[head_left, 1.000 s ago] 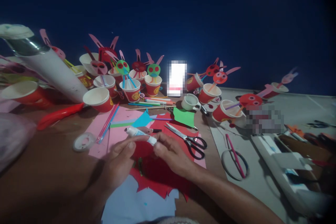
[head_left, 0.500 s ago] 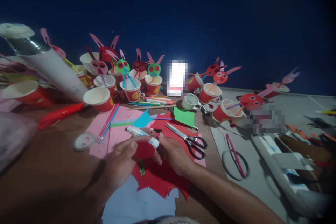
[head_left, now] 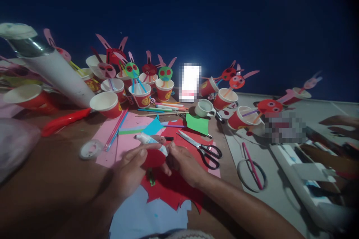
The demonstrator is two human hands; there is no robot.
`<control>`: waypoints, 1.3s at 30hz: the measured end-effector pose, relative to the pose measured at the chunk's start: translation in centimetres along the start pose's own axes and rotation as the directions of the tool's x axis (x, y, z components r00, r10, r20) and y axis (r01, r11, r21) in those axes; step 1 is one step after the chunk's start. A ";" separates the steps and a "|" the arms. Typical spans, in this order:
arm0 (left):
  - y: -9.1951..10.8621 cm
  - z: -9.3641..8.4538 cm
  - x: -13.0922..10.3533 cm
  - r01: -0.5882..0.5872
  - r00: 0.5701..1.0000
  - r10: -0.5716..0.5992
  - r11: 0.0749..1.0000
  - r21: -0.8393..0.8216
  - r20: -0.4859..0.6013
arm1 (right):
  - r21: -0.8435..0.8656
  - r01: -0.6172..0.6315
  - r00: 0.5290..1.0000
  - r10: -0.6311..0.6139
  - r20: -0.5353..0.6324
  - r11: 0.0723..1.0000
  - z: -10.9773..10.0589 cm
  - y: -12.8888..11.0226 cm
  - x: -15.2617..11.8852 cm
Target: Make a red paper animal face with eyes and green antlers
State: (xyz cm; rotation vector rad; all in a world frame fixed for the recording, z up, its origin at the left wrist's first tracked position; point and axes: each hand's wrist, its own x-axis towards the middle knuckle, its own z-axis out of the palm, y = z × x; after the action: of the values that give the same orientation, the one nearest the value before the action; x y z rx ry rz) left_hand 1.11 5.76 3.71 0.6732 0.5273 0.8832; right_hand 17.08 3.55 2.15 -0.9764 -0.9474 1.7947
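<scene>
My left hand [head_left: 131, 166] is closed, its thumb pressed on a red paper disc [head_left: 155, 158]. Beside it, my right hand [head_left: 183, 162] has its fingers bent together near the disc's right edge; what they hold, if anything, is too small to tell. A white and blue glue tube [head_left: 146, 139] lies just behind both hands, partly covered by them. Under the hands spreads a jagged red sheet [head_left: 179, 190], with pale blue paper [head_left: 148, 216] nearer to me. Black-handled scissors [head_left: 200, 147] lie open to the right of my right hand.
Paper cups [head_left: 105, 104] with paper rabbit faces line the back. Nearby are a clear tape roll [head_left: 91, 149], a white mug [head_left: 204, 108], a green paper piece [head_left: 197, 124], straws [head_left: 116, 130] and a bright phone [head_left: 190, 82]. Another person's hand [head_left: 342, 121] shows at far right.
The red disc has tilted a little and shows more of its face. Another person's hand has come into view at the far right. My hands have barely moved.
</scene>
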 end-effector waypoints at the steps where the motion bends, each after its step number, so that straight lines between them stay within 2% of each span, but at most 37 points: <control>1: 0.1 0.0 0.0 -0.009 1.000 0.009 1.000 0.007 -0.008 | 0.017 0.019 1.000 -0.019 -0.007 1.000 0.0 0.0 0.0; 4: 0.0 0.0 0.1 -0.010 1.000 0.010 1.000 0.026 -0.019 | 0.080 -0.003 1.000 0.005 -0.019 0.997 0.0 0.0 0.0; 7: -0.2 -0.1 0.1 0.000 1.000 0.001 0.999 0.035 -0.012 | 0.189 -0.149 0.988 0.153 -0.010 0.971 0.0 0.1 0.0; 9: -0.3 -0.1 0.2 0.002 1.000 -0.001 0.999 0.036 -0.011 | 0.220 -0.191 0.981 0.196 -0.001 0.957 0.0 0.3 0.1; 13: -0.2 0.1 0.2 0.018 1.000 -0.019 1.000 0.016 0.012 | 0.085 -0.028 1.000 0.029 -0.003 0.996 0.1 0.5 0.1; 15: -0.2 0.1 0.1 0.029 0.999 -0.030 0.999 0.017 0.017 | 0.068 0.013 1.000 -0.012 -0.023 0.998 0.1 0.4 0.1; 21: -0.4 0.0 0.1 0.027 1.000 -0.027 0.999 0.028 0.006 | 0.083 -0.136 0.990 0.139 -0.036 0.987 0.2 0.0 -0.1; 24: -0.4 0.0 0.2 0.052 0.999 -0.052 0.999 0.011 0.014 | 0.024 -0.072 0.997 0.073 -0.040 0.997 0.3 -0.1 -0.1; 29: -0.5 0.0 0.5 0.052 0.992 -0.054 0.998 -0.020 -0.112 | 0.094 -0.010 0.992 0.022 -0.126 0.996 0.5 0.0 0.2; 33: -0.5 0.0 0.9 0.055 0.991 -0.057 0.998 -0.014 -0.117 | 0.118 0.015 0.980 0.009 -0.198 0.993 0.7 0.1 0.4; 39: -0.4 0.1 0.9 0.037 0.988 -0.040 0.999 -0.024 -0.150 | 0.060 0.059 0.965 -0.041 -0.260 0.996 0.3 -0.2 0.4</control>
State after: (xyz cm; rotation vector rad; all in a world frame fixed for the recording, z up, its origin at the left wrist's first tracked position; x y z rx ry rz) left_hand 1.86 6.31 3.35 0.5782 0.6630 0.9062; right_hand 16.76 3.96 2.35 -1.1027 -0.7366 1.5995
